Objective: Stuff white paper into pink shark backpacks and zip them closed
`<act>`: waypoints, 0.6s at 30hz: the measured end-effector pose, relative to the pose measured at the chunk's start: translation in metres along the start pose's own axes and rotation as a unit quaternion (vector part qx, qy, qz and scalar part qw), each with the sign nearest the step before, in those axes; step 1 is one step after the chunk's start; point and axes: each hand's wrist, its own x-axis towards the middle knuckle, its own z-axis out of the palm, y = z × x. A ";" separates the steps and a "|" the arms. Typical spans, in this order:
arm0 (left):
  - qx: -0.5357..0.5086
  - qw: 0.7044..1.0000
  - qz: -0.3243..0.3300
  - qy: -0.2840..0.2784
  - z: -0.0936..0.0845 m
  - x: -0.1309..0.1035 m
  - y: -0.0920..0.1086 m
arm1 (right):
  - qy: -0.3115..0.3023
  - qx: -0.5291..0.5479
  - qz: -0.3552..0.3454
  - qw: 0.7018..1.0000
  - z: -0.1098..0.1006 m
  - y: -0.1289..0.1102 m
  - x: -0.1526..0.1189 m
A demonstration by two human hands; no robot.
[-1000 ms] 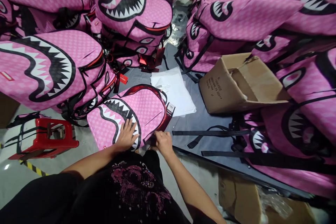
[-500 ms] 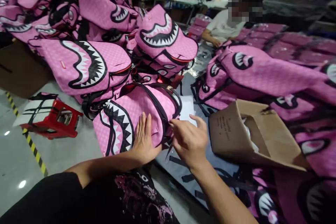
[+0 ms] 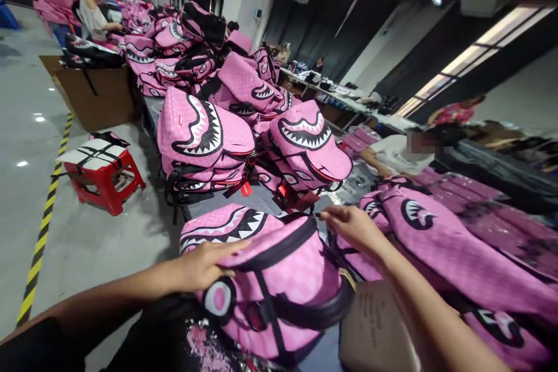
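In front of me a pink checked backpack [image 3: 300,261] with a black-and-white shark mouth and black trim lies tilted, its side and black strap facing me. My left hand [image 3: 203,267] grips the bag's near edge beside the shark mouth, index finger lying along the pink fabric; its other fingers are partly hidden. At the far end of the bag's black zipper, my right hand [image 3: 351,224] is closed in a pinch on a small dark zipper pull [image 3: 316,215].
Stacked pink backpacks [image 3: 192,128] stand beyond on the table, with more at right [image 3: 457,250]. A cardboard box [image 3: 375,325] sits under my right forearm. A red stool [image 3: 107,177] stands on the floor at left. A person in a white top [image 3: 387,154] works across the table.
The backpack has turned so its side faces me. My right hand has moved away from me along the zipper; my left hand, earlier flat on the front, now holds the edge. The view has tilted up.
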 end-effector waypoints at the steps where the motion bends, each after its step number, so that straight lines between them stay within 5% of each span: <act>1: -0.016 1.000 -0.023 -0.003 -0.015 -0.003 0.004 | -0.014 0.064 0.013 0.998 0.005 -0.003 0.002; 4: -0.015 0.997 -0.076 0.029 -0.043 0.003 0.033 | 0.005 0.200 0.003 0.980 0.020 -0.031 -0.002; 9: 0.204 0.953 -0.191 0.119 -0.016 0.040 0.080 | 0.084 0.242 -0.077 0.964 0.031 -0.070 -0.002; 12: 0.259 0.940 -0.199 0.094 -0.017 0.044 0.074 | 0.056 0.285 -0.039 0.956 0.042 -0.060 0.024; 15: 0.260 0.949 -0.161 0.078 -0.046 0.031 0.061 | -0.044 0.359 0.055 0.931 0.066 -0.042 0.060; 18: 0.226 0.957 -0.156 0.090 -0.076 0.019 0.049 | -0.083 0.368 0.074 0.923 0.098 -0.029 0.088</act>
